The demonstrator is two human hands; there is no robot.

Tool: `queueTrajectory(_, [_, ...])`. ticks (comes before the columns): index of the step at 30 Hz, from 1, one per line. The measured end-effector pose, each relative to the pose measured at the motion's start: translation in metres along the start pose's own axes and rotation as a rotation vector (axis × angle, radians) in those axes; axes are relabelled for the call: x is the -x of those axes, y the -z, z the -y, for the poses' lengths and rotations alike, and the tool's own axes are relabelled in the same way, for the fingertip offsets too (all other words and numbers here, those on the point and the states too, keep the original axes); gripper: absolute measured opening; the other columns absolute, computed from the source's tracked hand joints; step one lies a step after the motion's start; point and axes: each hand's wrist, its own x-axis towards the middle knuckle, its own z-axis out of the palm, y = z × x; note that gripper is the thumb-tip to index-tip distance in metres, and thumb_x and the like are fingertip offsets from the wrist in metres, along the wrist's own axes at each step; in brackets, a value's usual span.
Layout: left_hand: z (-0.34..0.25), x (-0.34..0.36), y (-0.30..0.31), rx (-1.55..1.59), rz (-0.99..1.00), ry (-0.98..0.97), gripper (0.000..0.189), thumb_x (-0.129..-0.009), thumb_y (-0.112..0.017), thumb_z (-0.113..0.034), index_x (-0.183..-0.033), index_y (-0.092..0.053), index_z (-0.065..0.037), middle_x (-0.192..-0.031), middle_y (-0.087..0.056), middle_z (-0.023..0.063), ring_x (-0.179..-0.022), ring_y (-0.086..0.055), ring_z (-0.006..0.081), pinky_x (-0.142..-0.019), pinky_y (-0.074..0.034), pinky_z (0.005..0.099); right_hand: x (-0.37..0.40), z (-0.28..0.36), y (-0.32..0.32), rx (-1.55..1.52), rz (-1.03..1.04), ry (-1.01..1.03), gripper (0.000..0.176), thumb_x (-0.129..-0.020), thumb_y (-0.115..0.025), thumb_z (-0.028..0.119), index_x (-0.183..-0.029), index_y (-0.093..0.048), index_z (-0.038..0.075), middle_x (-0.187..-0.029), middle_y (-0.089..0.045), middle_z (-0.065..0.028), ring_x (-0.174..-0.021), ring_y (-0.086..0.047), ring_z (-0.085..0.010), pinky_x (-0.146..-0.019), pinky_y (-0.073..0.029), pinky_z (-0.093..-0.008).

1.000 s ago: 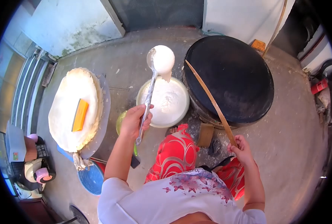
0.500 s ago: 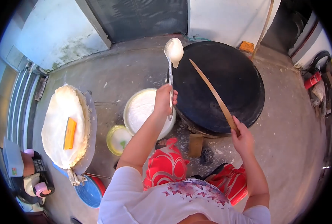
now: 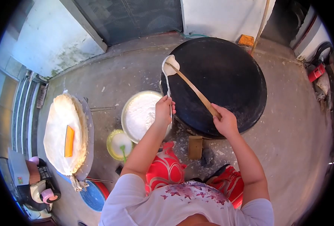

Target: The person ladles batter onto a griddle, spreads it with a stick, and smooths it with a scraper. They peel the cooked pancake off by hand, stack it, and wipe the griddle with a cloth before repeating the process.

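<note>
My left hand point(image 3: 164, 109) is closed around the handle of a metal ladle point(image 3: 169, 89), whose bowl is tipped over the left edge of a round black griddle point(image 3: 219, 86). Pale batter point(image 3: 173, 68) sits in and at the lip of the ladle. In my right hand point(image 3: 226, 120) is a long, thin wooden spatula point(image 3: 195, 90), gripped at its wide end. Its narrow tip meets the batter at the ladle's bowl. Below my left hand's side stands a large tub point(image 3: 123, 119) of white batter.
A small yellow-green bowl point(image 3: 109, 145) holds white liquid and a green spoon point(image 3: 123, 150). To the left lies a stack of thin flatbreads point(image 3: 61, 116) with an orange scraper point(image 3: 69, 141) on top. A blue basin point(image 3: 93, 197) and a brick point(image 3: 195, 147) are on the floor.
The ladle has come down and tilted over the griddle's edge. My right hand has moved left and up, bringing the spatula's tip from above the griddle to the ladle.
</note>
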Motion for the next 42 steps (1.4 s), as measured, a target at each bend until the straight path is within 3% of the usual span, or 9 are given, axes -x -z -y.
queueTrajectory(8, [0.005, 0.000, 0.000, -0.178, -0.043, -0.233, 0.013, -0.088, -0.046, -0.009, -0.093, -0.054, -0.001, -0.064, -0.048, 0.0026, -0.048, -0.043, 0.0080, -0.040, -0.037, 0.0225, -0.005, -0.016, -0.008, -0.026, 0.039, -0.125, 0.040, -0.072, -0.055, 0.009, -0.112, -0.057, 0.014, -0.096, -0.060, -0.0115, -0.086, -0.058, -0.0289, -0.075, -0.047, -0.0342])
queueTrajectory(15, [-0.014, -0.050, -0.011, -0.286, 0.030, -0.106, 0.012, -0.088, -0.044, -0.009, -0.085, -0.052, -0.001, -0.064, -0.049, 0.0052, -0.047, -0.044, 0.0103, -0.039, -0.038, 0.0234, 0.002, -0.013, 0.013, 0.145, 0.007, -0.061, 0.039, -0.072, -0.054, 0.007, -0.111, -0.056, 0.014, -0.083, -0.058, -0.0089, -0.080, -0.058, -0.0268, -0.069, -0.047, -0.0353])
queueTrajectory(19, [-0.055, -0.058, -0.023, -0.079, 0.100, -0.057, 0.019, -0.090, -0.037, -0.012, -0.093, -0.049, 0.002, -0.068, -0.048, 0.0085, -0.050, -0.045, 0.0135, -0.042, -0.041, 0.0253, 0.013, -0.011, 0.016, 0.268, -0.013, 0.078, 0.041, -0.070, -0.055, 0.005, -0.111, -0.056, 0.012, -0.077, -0.055, -0.0061, -0.070, -0.056, -0.0244, -0.061, -0.046, -0.0355])
queueTrajectory(22, [-0.081, -0.051, -0.027, 0.345, 0.331, 0.136, 0.028, -0.091, -0.036, -0.013, -0.110, -0.044, 0.007, -0.076, -0.047, 0.0079, -0.053, -0.042, 0.0111, -0.046, -0.040, 0.0220, 0.014, -0.023, -0.005, 0.481, 0.002, 0.419, 0.048, -0.065, -0.057, 0.007, -0.113, -0.054, 0.011, -0.076, -0.052, -0.0027, -0.063, -0.052, -0.0201, -0.055, -0.044, -0.0325])
queueTrajectory(29, [-0.107, -0.022, -0.023, 1.092, 0.768, 0.499, 0.033, -0.093, -0.033, -0.015, -0.118, -0.040, 0.006, -0.073, -0.043, 0.0055, -0.051, -0.040, 0.0089, -0.044, -0.038, 0.0212, -0.045, -0.026, -0.031, 0.703, -0.036, 0.455, 0.047, -0.067, -0.055, 0.006, -0.114, -0.055, 0.012, -0.077, -0.051, -0.0037, -0.067, -0.052, -0.0206, -0.057, -0.045, -0.0320])
queueTrajectory(33, [-0.105, 0.007, 0.001, 1.094, 0.783, 0.503, 0.034, -0.093, -0.031, -0.013, -0.118, -0.040, 0.007, -0.071, -0.043, 0.0052, -0.050, -0.040, 0.0099, -0.041, -0.036, 0.0227, -0.059, -0.019, -0.041, 0.412, -0.107, 0.115, 0.048, -0.069, -0.058, 0.006, -0.116, -0.053, 0.014, -0.078, -0.054, -0.0072, -0.072, -0.057, -0.0234, -0.064, -0.047, -0.0338])
queueTrajectory(35, [-0.096, 0.020, 0.021, 1.084, 0.747, 0.476, 0.034, -0.093, -0.031, -0.012, -0.118, -0.040, 0.007, -0.071, -0.043, 0.0052, -0.050, -0.040, 0.0099, -0.041, -0.036, 0.0227, -0.046, -0.027, -0.062, -0.219, -0.062, -0.030, 0.044, -0.069, -0.057, 0.008, -0.113, -0.055, 0.014, -0.076, -0.056, -0.0088, -0.074, -0.059, -0.0248, -0.066, -0.048, -0.0359])
queueTrajectory(39, [-0.076, 0.039, 0.055, 1.118, 0.559, 0.480, 0.033, -0.092, -0.031, -0.012, -0.118, -0.042, 0.006, -0.069, -0.042, 0.0046, -0.049, -0.039, 0.0100, -0.041, -0.035, 0.0224, -0.056, -0.002, -0.060, 0.560, 0.065, 0.157, 0.048, -0.068, -0.057, 0.009, -0.116, -0.053, 0.011, -0.082, -0.055, -0.0073, -0.071, -0.058, -0.0236, -0.063, -0.048, -0.0352])
queueTrajectory(42, [-0.061, 0.058, 0.082, 1.122, 0.401, 0.481, 0.032, -0.092, -0.031, -0.012, -0.117, -0.043, 0.005, -0.066, -0.041, 0.0034, -0.047, -0.038, 0.0091, -0.039, -0.034, 0.0219, -0.080, -0.018, -0.056, 0.553, -0.041, 0.131, 0.049, -0.067, -0.057, 0.010, -0.116, -0.052, 0.011, -0.083, -0.053, -0.0069, -0.069, -0.056, -0.0241, -0.060, -0.047, -0.0356])
